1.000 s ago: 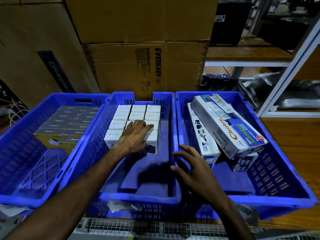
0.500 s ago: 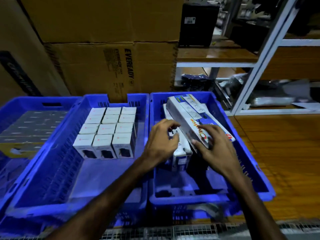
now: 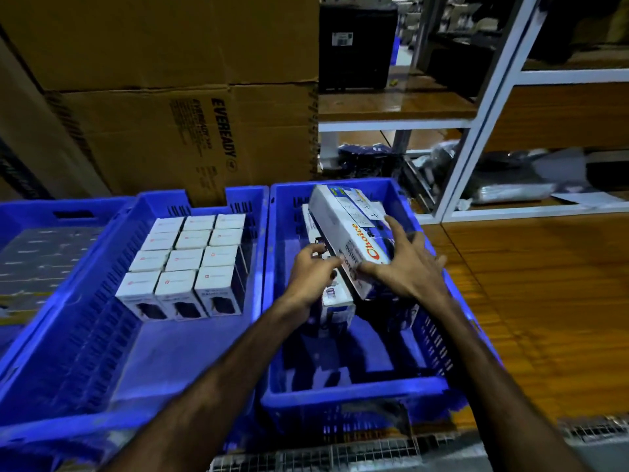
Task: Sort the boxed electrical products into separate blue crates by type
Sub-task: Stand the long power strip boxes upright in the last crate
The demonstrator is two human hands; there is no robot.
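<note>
A long white "Choice" box [image 3: 347,219] lies tilted on top of other long boxes in the right blue crate [image 3: 354,393]. My left hand [image 3: 313,270] curls around its near left edge. My right hand [image 3: 408,267] lies over its near end with the fingers spread across the top. Under it, another long white box [image 3: 335,301] stands on edge. The middle blue crate [image 3: 204,199] holds several small white boxes [image 3: 190,260] in neat rows. The left blue crate [image 3: 68,206] holds flat grey boxes [image 3: 44,260].
Large cardboard cartons [image 3: 190,137] stand right behind the crates. A white shelf frame [image 3: 476,131] with wooden shelves and wrapped goods rises at the back right. A wooden surface [image 3: 544,301] runs beside the right crate. Wire mesh [image 3: 340,454] lies below the crates' front.
My left hand left the small white boxes in the middle crate and my right hand left the crate rim. Both now hold the long box, which has tipped up onto its side.
</note>
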